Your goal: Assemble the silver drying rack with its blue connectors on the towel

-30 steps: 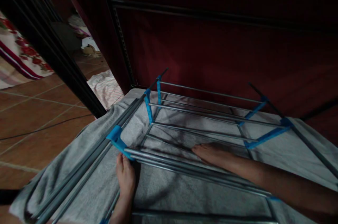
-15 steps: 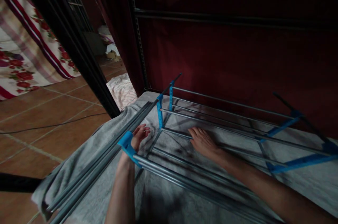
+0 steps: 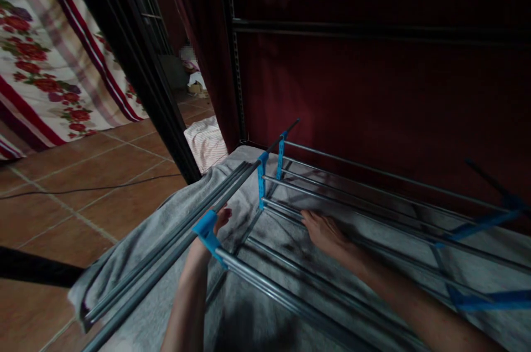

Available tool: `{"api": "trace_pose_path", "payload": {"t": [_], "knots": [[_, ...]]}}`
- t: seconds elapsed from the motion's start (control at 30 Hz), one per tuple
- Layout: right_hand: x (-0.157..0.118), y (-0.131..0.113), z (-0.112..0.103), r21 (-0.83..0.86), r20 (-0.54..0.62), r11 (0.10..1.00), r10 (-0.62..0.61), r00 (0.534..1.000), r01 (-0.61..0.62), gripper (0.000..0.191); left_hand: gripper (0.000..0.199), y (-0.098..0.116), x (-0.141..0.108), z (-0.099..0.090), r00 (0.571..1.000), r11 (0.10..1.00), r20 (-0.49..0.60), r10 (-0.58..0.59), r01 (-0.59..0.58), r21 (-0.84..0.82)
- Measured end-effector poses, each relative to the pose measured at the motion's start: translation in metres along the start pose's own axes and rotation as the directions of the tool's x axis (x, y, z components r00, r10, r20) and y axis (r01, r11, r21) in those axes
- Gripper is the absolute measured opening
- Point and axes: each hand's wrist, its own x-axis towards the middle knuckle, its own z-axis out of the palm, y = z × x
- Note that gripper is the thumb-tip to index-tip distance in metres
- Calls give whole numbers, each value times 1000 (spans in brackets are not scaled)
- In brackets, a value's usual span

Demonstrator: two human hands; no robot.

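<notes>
A rack frame of metal rods and blue plastic connectors lies on a grey blanket. My left hand is behind the near blue connector, partly hidden by it and the long pole. Its visible fingers are loosely bent, with nothing seen in them. Over the middle rods, my right hand has its fingers closed on a metal rod near the frame's left side. At the far right, more blue connectors join the rods.
Several loose grey tubes lie along the blanket's left part. A black upright post stands at the left, with tiled floor beyond. Dark red cloth hangs behind, and a floral curtain at upper left.
The view has shifted left, so the scene sits further right. My left hand shows less behind the connector. Two rods now show side by side left of my right hand.
</notes>
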Motion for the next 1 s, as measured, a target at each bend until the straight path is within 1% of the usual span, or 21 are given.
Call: {"api": "trace_pose_path", "payload": {"t": [0.07, 0.13, 0.17, 0.2, 0.23, 0.27, 0.33, 0.4, 0.43, 0.47, 0.5, 0.6, 0.63, 0.67, 0.7, 0.77, 0.83, 0.9, 0.93, 1.0], "knots": [[1, 0, 1, -24, 0, 1000, -4, 1000, 4, 32, 54, -13, -27, -13, 987, 999, -158, 28, -21, 44], [2, 0, 1, -29, -7, 1000, -11, 1000, 11, 32, 46, -24, -62, -21, 939, 983, -311, 149, -105, 152], [1, 0, 0, -24, -12, 1000, -11, 1000, 11, 32, 40, -28, -82, -24, 907, 960, -351, 232, -156, 231], [1, 0, -1, -17, -17, 1000, -14, 1000, 14, 33, 35, -30, -102, -25, 880, 924, -350, 321, -211, 317], [1, -1, -2, -10, -21, 1000, -20, 1000, 20, 33, 30, -30, -122, -26, 857, 877, -318, 406, -266, 400], [0, -1, -3, -6, -25, 1000, -25, 999, 25, 33, 25, -29, -141, -25, 837, 820, -258, 482, -328, 469], [0, -2, -5, -3, -29, 1000, -28, 999, 28, 33, 18, -20, -172, -22, 798, 698, -82, 597, -467, 542], [0, -3, -6, -3, -32, 1000, -26, 999, 25, 34, 14, -8, -192, -18, 747, 605, 65, 661, -582, 544], [0, -4, -6, -3, -32, 1000, -22, 999, 22, 35, 14, -1, -198, -15, 729, 581, 98, 678, -612, 536], [0, -4, -6, -2, -32, 1000, -20, 999, 20, 36, 14, 5, -201, -13, 715, 575, 95, 692, -626, 527], [0, -5, -6, -1, -34, 1000, -20, 999, 20, 37, 13, 11, -202, -12, 709, 584, 63, 703, -626, 517], [-1, -6, -6, 5, -48, 1000, -29, 998, 30, 45, 12, 27, -200, -7, 719, 669, -98, 688, -575, 472], [-1, -6, -6, 8, -54, 999, -36, 998, 37, 49, 13, 32, -199, -4, 721, 687, -128, 681, -568, 454], [-1, -6, -6, 13, -60, 999, -48, 997, 49, 55, 13, 38, -198, 0, 725, 695, -129, 676, -570, 438], [-1, -6, -6, 20, -67, 998, -62, 996, 63, 61, 14, 44, -196, 6, 734, 696, -101, 672, -578, 426], [-1, -7, -8, 39, -72, 995, -86, 994, 89, 73, 16, 57, -186, 24, 770, 706, 8, 639, -590, 392], [0, -8, -10, 62, -66, 993, -97, 993, 101, 78, 24, 68, -164, 46, 822, 753, 110, 559, -559, 347], [2, -10, -12, 78, -56, 992, -90, 994, 95, 77, 36, 74, -131, 69, 870, 816, 130, 476, -492, 302], [3, -11, -13, 83, -54, 992, -85, 995, 90, 75, 42, 76, -111, 79, 889, 827, 137, 438, -458, 328], [4, -13, -15, 88, -55, 993, -70, 996, 75, 66, 53, 77, -70, 95, 939, 827, 161, 303, -343, 445]]}}
